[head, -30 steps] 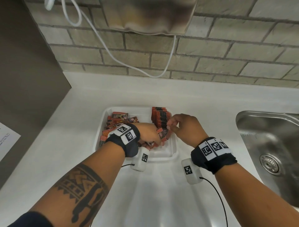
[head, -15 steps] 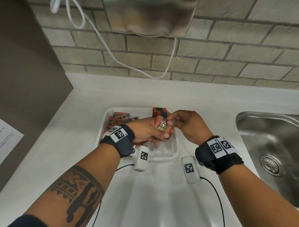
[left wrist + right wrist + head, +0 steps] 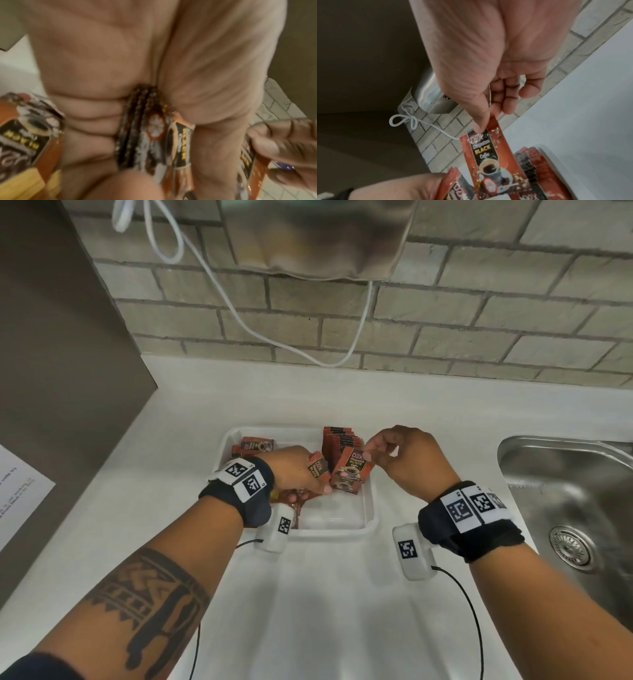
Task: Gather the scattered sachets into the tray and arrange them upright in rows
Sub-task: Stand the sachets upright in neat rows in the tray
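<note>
Right hand (image 3: 406,460) pinches single sachet (image 3: 351,474) by top edge, upright, feeding standing row (image 3: 340,441) at tray (image 3: 368,508) far side; left hand (image 3: 296,470) grips spare bundle (image 3: 317,469) ready.

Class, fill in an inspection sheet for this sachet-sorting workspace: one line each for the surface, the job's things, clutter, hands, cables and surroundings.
Surface: white counter, tray on it.
Job's things: white tray; upright row of sachets at its far right; loose sachets lying at far left.
Clutter: sheet of paper at the left edge.
Hands: left hand grips a bundle of sachets; right hand pinches a single sachet by its top.
Cables: white cord hangs on the wall; black wrist-camera leads cross the counter.
Surroundings: brick wall, steel sink at right.
</note>
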The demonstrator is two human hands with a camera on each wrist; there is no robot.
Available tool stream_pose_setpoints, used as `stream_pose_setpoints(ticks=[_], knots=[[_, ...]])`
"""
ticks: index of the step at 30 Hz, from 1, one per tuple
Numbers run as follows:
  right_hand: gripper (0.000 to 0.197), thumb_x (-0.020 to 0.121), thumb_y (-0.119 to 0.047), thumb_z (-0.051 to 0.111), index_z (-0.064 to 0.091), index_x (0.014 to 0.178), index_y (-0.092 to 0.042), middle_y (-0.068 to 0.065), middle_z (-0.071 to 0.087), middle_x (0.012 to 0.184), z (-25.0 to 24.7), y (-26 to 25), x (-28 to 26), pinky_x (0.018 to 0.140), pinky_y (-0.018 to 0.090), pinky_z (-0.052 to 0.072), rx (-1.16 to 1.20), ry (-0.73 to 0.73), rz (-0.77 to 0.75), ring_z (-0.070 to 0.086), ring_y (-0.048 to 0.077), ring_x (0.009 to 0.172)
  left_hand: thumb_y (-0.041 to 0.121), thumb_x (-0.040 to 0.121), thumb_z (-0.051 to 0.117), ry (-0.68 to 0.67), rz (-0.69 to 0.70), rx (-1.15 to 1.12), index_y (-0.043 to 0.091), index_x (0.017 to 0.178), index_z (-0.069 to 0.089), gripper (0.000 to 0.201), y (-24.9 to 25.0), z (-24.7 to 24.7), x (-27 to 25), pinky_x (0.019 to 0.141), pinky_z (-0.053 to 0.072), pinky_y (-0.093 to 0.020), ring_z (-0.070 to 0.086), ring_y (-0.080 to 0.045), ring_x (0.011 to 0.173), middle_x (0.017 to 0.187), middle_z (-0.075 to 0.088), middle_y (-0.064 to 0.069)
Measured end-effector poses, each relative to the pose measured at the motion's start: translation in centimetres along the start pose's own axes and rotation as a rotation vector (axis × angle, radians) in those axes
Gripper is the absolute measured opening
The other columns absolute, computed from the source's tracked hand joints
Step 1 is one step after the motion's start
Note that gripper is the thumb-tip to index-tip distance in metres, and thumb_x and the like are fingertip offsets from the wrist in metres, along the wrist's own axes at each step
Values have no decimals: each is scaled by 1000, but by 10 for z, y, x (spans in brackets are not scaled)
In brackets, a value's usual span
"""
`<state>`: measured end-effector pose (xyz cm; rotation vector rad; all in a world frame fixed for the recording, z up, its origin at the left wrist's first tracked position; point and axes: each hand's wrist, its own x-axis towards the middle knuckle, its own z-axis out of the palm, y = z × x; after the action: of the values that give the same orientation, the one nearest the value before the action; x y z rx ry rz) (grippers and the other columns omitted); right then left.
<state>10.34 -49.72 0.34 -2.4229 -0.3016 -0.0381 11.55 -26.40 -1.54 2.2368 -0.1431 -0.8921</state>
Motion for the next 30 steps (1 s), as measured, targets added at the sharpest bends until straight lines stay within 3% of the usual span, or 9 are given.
stream_pose_setpoints(ticks=[2,5,8,12,19,24,26,30], knots=[[3,87,-23,75,75,85,-26,-10,58,89,6,6,-2,67,3,36,-63,11,4,51,0,77,37,83,81,-6,-95,49,5,88,73,33,-1,-4,0,55,48,-25,56,-17,50,71,70,-9],[5,85,-22,75,77,85,-27,-8,55,94,19,13,-5,68,6,34,-95,15,5,49,3,82,47,81,80,-38,-127,189,1,98,74,49,2,-1,4,64,51,-31,60,-22,61,80,75,-13],[8,85,-22,74,77,81,-29,-5,55,96,31,13,-5,75,21,37,-142,1,10,51,14,94,46,84,77,-115,-124,167,3,104,74,48,9,11,11,63,50,-31,60,-22,65,76,71,-7],[9,84,-21,71,79,83,-24,3,58,100,40,12,0,80,32,47,-174,-41,48,54,22,99,42,88,74,-208,-130,152,1,115,70,50,18,29,24,56,48,-27,61,-23,71,82,68,-8],[8,81,-24,72,79,81,-28,2,64,99,50,18,8,81,34,53,-196,-99,75,59,21,94,48,87,73,-201,-163,229,6,118,69,53,19,39,39,88,56,-42,64,-26,85,108,73,-17],[8,81,-24,75,79,83,-29,3,67,99,52,19,10,82,36,55,-189,-118,91,62,22,94,45,87,73,-216,-168,190,1,121,67,55,17,40,42,87,54,-43,60,-27,85,100,67,-14],[11,78,-22,78,79,85,-30,3,66,100,50,18,11,82,36,55,-190,-141,97,61,22,95,45,87,73,-208,-172,187,2,121,67,55,17,40,43,94,54,-46,61,-28,87,106,70,-17],[18,76,-20,82,79,92,-27,5,63,105,47,16,9,84,35,53,-216,-157,90,59,22,102,47,86,74,-206,-180,181,4,120,67,55,15,40,44,95,55,-47,62,-27,86,117,70,-21]])
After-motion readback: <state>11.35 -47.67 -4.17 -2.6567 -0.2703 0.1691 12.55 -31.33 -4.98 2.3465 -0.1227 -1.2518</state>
